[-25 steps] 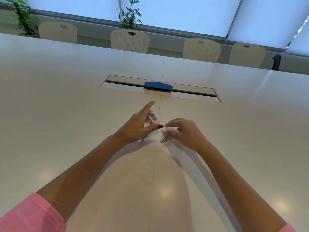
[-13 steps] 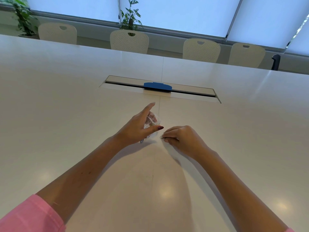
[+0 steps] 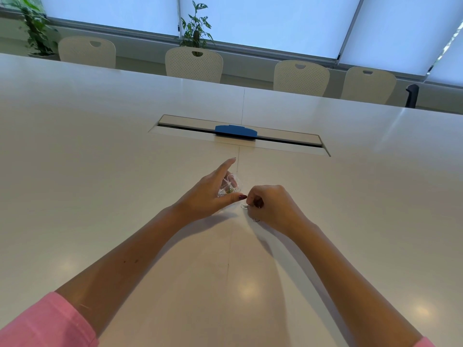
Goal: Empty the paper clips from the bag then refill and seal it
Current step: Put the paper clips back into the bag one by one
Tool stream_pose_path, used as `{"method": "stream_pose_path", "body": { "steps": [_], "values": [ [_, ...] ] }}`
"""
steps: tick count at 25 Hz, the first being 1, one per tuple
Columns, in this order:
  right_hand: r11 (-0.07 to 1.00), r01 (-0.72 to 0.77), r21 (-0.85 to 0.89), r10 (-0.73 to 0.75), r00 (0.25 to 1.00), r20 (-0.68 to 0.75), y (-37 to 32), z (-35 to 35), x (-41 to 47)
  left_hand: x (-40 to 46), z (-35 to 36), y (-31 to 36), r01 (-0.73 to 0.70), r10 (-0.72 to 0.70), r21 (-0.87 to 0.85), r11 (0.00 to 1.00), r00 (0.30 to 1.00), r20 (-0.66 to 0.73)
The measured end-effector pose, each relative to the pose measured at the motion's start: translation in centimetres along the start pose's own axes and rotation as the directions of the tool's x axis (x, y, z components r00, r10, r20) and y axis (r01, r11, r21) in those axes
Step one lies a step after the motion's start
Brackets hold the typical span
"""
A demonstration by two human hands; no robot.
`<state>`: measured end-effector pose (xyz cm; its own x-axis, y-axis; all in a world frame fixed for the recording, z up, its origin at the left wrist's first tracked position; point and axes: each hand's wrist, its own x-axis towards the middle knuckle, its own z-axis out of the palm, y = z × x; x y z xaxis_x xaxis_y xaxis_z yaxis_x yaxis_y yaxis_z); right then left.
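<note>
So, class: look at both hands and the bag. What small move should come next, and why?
Probably the right hand should carry its paper clip the short way left and drop it into the bag. The clip is pinched at the fingertips, just beside the left hand, which holds the clear bag up off the table with some clips already inside.

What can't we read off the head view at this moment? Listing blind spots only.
- Clip count in the bag: too small, and the left hand covers part of it.
- Bag mouth, open or sealed: hidden behind the left hand's fingers.
- What the right hand holds beyond the one paper clip at its fingertips: its curled fingers hide it.
- Any clips on the table under either hand: covered.
</note>
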<state>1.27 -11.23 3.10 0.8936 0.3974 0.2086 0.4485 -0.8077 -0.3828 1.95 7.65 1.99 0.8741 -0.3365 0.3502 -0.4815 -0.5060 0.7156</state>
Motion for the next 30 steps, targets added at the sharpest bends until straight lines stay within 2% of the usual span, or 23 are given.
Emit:
{"method": "stream_pose_path", "body": {
  "steps": [3, 5, 8, 10, 12, 14, 16, 19, 22, 25, 30],
  "values": [
    [1.000, -0.014, -0.022, 0.014, 1.000, 0.007, -0.1, 0.0, 0.1, 0.0, 0.0, 0.0, 0.009, -0.009, -0.013, 1.000, 1.000, 0.010],
    [0.999, -0.040, 0.036, 0.040, 0.999, -0.027, 0.1, -0.2, 0.1, 0.1, 0.1, -0.1, 0.017, -0.016, -0.016, 1.000, 1.000, 0.016],
    [0.963, -0.118, 0.244, 0.140, 0.987, -0.073, 0.7, -1.2, 0.4, 0.1, 0.2, -0.2, 0.024, -0.024, 0.000, 1.000, 1.000, 0.013],
    [0.901, -0.167, 0.400, 0.212, 0.975, -0.072, 0.7, -2.3, 0.7, 0.2, 0.3, -0.3, 0.022, -0.022, 0.001, 1.000, 1.000, 0.014],
    [0.810, -0.176, 0.560, 0.254, 0.965, -0.065, 0.3, -3.5, 1.1, 0.1, 0.4, -0.4, 0.014, -0.014, -0.005, 1.000, 1.000, 0.023],
    [0.752, -0.147, 0.643, 0.252, 0.965, -0.075, -0.2, -4.5, 1.7, 0.2, 0.5, -0.4, 0.011, -0.011, 0.002, 1.000, 1.000, 0.029],
    [0.801, -0.124, 0.586, 0.208, 0.975, -0.078, -0.9, -5.0, 2.3, 0.2, 0.5, -0.5, 0.015, -0.015, 0.008, 1.000, 0.999, 0.028],
    [0.931, -0.113, 0.347, 0.124, 0.992, -0.008, -2.5, -4.8, 3.1, 0.2, 0.5, -0.4, 0.012, -0.012, 0.000, 1.000, 1.000, 0.024],
    [0.984, -0.080, 0.157, 0.071, 0.996, 0.061, -4.1, -4.2, 3.7, 0.2, 0.5, -0.3, -0.002, 0.002, 0.012, 1.000, 1.000, 0.021],
    [0.981, -0.084, 0.173, 0.071, 0.994, 0.079, -4.5, -3.9, 3.9, 0.2, 0.4, -0.4, -0.009, 0.008, 0.013, 1.000, 1.000, 0.014],
    [0.971, -0.122, 0.206, 0.150, 0.980, -0.129, -3.3, -4.3, 3.1, 0.1, 0.4, -0.5, -0.006, 0.006, -0.023, 1.000, 1.000, 0.012]
  ]
}}
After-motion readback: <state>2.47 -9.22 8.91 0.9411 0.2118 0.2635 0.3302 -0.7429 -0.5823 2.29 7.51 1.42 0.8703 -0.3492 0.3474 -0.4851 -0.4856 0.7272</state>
